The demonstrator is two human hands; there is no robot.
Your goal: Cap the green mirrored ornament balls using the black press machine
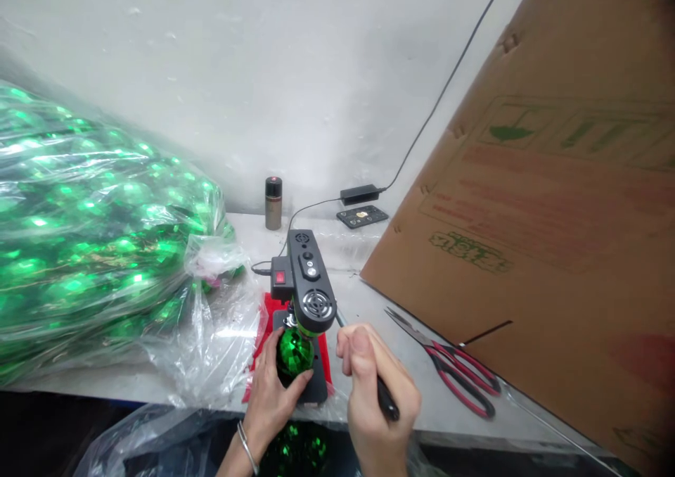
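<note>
Head cam's got the left hand (271, 385) with fingers curled round a shiny green faceted ball (295, 352) under the black machine's (311, 273) front end, right hand (377, 378) fingers clamped on a black handle (387, 401).

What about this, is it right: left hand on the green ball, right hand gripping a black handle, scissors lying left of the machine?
The scissors are wrong: the head view shows them lying right of the machine. The left hand is on the green ball and the right hand grips a black handle.
</note>
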